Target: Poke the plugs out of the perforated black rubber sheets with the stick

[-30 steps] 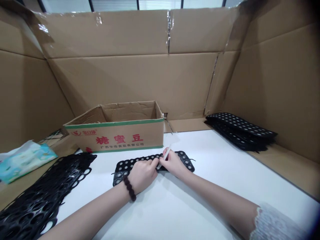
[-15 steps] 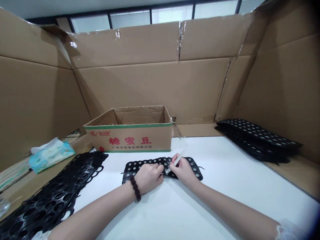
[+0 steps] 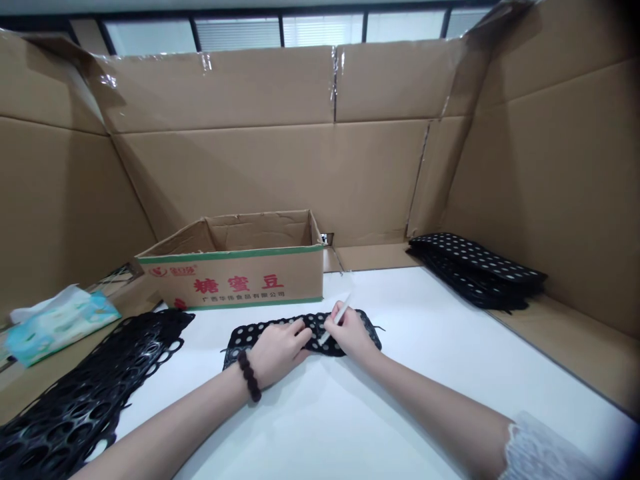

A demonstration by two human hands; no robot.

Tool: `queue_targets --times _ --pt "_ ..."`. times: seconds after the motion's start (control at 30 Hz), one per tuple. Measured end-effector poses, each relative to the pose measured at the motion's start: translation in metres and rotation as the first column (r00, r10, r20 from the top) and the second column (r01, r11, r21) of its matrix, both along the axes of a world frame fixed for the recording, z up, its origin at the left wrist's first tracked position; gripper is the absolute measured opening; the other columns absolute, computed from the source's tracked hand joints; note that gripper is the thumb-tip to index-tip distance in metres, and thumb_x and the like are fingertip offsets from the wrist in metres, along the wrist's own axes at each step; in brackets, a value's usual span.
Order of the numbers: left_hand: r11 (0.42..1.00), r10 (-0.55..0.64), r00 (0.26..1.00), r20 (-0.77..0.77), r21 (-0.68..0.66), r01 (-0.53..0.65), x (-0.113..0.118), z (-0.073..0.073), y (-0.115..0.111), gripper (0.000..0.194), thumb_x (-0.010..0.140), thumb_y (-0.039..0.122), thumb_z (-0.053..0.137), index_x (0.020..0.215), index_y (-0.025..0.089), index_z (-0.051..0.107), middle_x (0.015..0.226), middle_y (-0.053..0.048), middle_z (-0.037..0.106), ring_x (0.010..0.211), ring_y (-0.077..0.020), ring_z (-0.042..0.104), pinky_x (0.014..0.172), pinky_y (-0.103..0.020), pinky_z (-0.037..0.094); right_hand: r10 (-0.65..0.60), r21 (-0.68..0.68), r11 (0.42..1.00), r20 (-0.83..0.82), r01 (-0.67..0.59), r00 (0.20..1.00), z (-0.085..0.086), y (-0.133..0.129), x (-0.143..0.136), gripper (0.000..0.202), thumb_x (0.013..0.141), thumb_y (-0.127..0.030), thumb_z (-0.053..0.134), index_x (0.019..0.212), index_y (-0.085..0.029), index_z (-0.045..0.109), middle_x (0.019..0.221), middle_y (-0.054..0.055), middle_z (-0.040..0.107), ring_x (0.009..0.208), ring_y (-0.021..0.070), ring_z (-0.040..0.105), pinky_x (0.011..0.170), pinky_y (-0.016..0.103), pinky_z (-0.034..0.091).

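White table (image 3: 400, 400), cardboard walls (image 3: 260, 160); windows (image 3: 325, 30) behind, probably.

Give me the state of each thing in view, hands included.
Mat: flat on the table, partly covered by the hands.
Stick: held, slanted, lower end at the mat.
Left hand: on the mat, fingers curled.
Right hand: fingers closed on the stick.
Box: upright, open-topped, bottom hidden.
Tissue pack: open, tissue sticking out.
Black sheets: spread out.
Dotted mats: stacked.

Wears a dark round-beaded bracelet (image 3: 249, 377) just behind the left hand (image 3: 278, 349), a pale scalloped lace sleeve (image 3: 543, 450) well behind the right hand (image 3: 350, 333).
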State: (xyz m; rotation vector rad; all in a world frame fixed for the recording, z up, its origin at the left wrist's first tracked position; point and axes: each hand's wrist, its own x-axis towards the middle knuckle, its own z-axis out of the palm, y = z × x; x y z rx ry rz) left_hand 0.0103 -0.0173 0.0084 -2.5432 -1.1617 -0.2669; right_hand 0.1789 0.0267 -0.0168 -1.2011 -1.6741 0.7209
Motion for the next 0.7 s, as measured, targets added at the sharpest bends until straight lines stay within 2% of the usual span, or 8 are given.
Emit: queue_targets --times 0.17,0.27,0.43,0.57,0.7 --pt "0.993 -0.071 0.995 -0.068 0.089 0.076 0.009 -0.003 0.002 0.006 0.077 0.015 0.042 0.074 0.017 0.047 0.077 -0.004 0.054 0.071 -0.0178 0.053 0.059 -0.029 0.041 -0.001 0.018 1.0 0.031 0.0 1.0 -0.001 0.0 -0.001 0.01 0.063 -0.022 0.044 0.059 -0.02 0.035 0.047 -0.007 0.037 0.045 0.0091 0.038 0.046 0.019 0.028" --pt "0.993 -0.086 0.996 -0.011 0.08 0.087 0.012 -0.006 0.004 0.009 0.077 0.014 0.042 0.068 0.017 0.046 0.072 -0.003 0.053 0.068 -0.017 0.052 0.059 -0.029 0.041 -0.012 0.02 1.0 0.02 0.011 1.0 -0.001 0.001 -0.001 0.011 0.063 -0.023 0.043 0.058 -0.02 0.034 0.047 -0.007 0.036 0.045 0.009 0.037 0.046 0.019 0.028" --pt "0.997 -0.042 0.991 0.125 0.064 0.034 0.011 -0.014 0.009 0.012 0.073 0.014 0.043 0.062 0.017 0.047 0.066 -0.001 0.053 0.063 -0.0147 0.051 0.058 -0.026 0.04 -0.026 0.011 1.0 0.061 0.025 0.998 0.002 -0.001 -0.001 0.011 0.062 -0.021 0.044 0.057 -0.019 0.034 0.047 -0.007 0.037 0.046 0.0085 0.037 0.046 0.018 0.028" --pt "0.999 0.012 0.988 0.152 0.049 -0.02 0.012 -0.019 0.01 0.013 0.072 0.015 0.041 0.061 0.018 0.046 0.063 0.0 0.052 0.059 -0.0133 0.051 0.055 -0.024 0.039 -0.01 0.043 0.999 0.124 0.005 0.992 0.005 -0.003 -0.001 0.01 0.061 -0.018 0.043 0.058 -0.019 0.034 0.049 -0.006 0.038 0.046 0.0083 0.039 0.047 0.018 0.028" --pt "0.993 0.104 0.983 0.152 0.046 -0.112 0.017 -0.018 0.008 0.013 0.071 0.016 0.04 0.06 0.018 0.045 0.061 -0.001 0.053 0.056 -0.0136 0.052 0.052 -0.023 0.038 0.007 0.046 0.999 0.178 -0.016 0.984 0.009 -0.006 -0.001 0.011 0.061 -0.015 0.043 0.059 -0.019 0.033 0.049 -0.006 0.038 0.046 0.0081 0.038 0.046 0.017 0.027"
